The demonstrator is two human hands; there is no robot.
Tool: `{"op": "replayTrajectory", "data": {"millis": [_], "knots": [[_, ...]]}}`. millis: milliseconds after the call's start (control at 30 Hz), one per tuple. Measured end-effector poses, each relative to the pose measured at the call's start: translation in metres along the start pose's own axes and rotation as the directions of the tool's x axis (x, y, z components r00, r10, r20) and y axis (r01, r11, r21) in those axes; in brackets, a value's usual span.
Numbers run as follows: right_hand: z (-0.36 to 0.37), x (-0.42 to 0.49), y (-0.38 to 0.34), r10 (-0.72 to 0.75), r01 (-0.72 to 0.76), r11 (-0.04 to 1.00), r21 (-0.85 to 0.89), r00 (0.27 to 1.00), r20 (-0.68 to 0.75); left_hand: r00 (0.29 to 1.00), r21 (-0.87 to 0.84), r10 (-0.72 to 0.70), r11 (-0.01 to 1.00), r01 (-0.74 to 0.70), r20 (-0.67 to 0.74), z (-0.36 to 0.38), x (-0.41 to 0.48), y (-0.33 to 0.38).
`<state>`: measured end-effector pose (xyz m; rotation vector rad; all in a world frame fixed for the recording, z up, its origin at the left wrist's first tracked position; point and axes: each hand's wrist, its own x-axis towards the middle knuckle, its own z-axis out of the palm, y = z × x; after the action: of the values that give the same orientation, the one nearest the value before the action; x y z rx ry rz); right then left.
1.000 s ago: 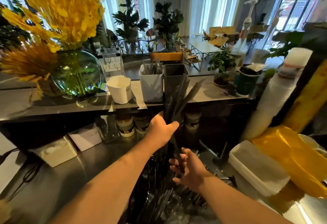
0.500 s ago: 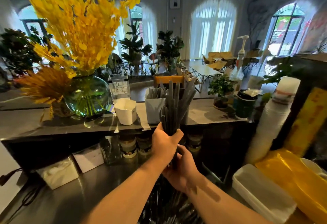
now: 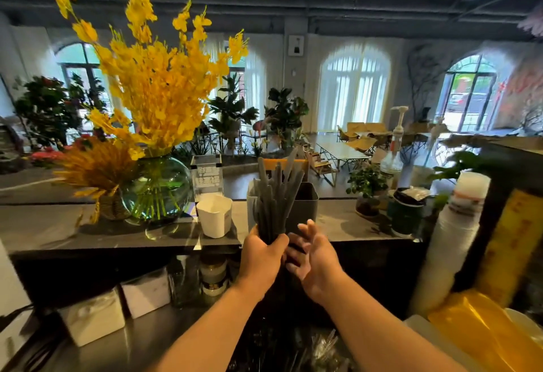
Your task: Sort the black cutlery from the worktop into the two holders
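My left hand [image 3: 261,257] grips an upright bundle of black wrapped cutlery [image 3: 274,204], held in front of the two holders on the raised counter. The dark grey holder [image 3: 305,207] stands just right of the bundle; the light grey holder [image 3: 250,198] is mostly hidden behind it. My right hand [image 3: 311,254] is beside the left one with its fingers spread and loosely bent, holding nothing. More black cutlery [image 3: 293,351] lies in a heap on the lower worktop between my forearms.
On the counter stand a white cup [image 3: 214,214], a clear sign block [image 3: 206,177], a green glass vase of yellow flowers [image 3: 155,189], a small potted plant [image 3: 367,192] and a dark cup [image 3: 407,216]. Stacked white cups [image 3: 449,239] and yellow bags [image 3: 482,333] fill the right side. White boxes [image 3: 94,318] sit lower left.
The bundle has risen in my left hand up to the level of the holders. My right hand has come off the bundle's lower end and opened beside it.
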<state>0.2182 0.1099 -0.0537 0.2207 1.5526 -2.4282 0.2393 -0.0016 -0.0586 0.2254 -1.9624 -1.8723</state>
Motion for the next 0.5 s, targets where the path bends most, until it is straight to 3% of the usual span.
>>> {"op": "replayTrajectory", "data": {"millis": [100, 233, 333, 500], "knots": [[0.02, 0.004, -0.051, -0.288, 0.289, 0.957, -0.018, 0.957, 0.044, 0.993, -0.022, 0.009, 1.0, -0.007, 0.115, -0.003, 0.0, 0.004], [0.046, -0.009, -0.12, -0.542, 0.555, 0.818, -0.154, 0.832, 0.119, 0.967, 0.149, 0.124, 0.976, -0.159, 0.221, -0.007, -0.005, 0.006], [0.058, -0.015, -0.147, -0.589, 0.615, 0.734, -0.288, 0.787, 0.183, 0.963, 0.102, 0.145, 0.98, -0.172, 0.225, -0.008, -0.008, 0.007], [0.06, -0.019, -0.132, -0.587, 0.598, 0.69, -0.407, 0.792, 0.169, 0.944, 0.055, 0.158, 0.982, -0.181, 0.288, -0.013, -0.006, 0.007]]}}
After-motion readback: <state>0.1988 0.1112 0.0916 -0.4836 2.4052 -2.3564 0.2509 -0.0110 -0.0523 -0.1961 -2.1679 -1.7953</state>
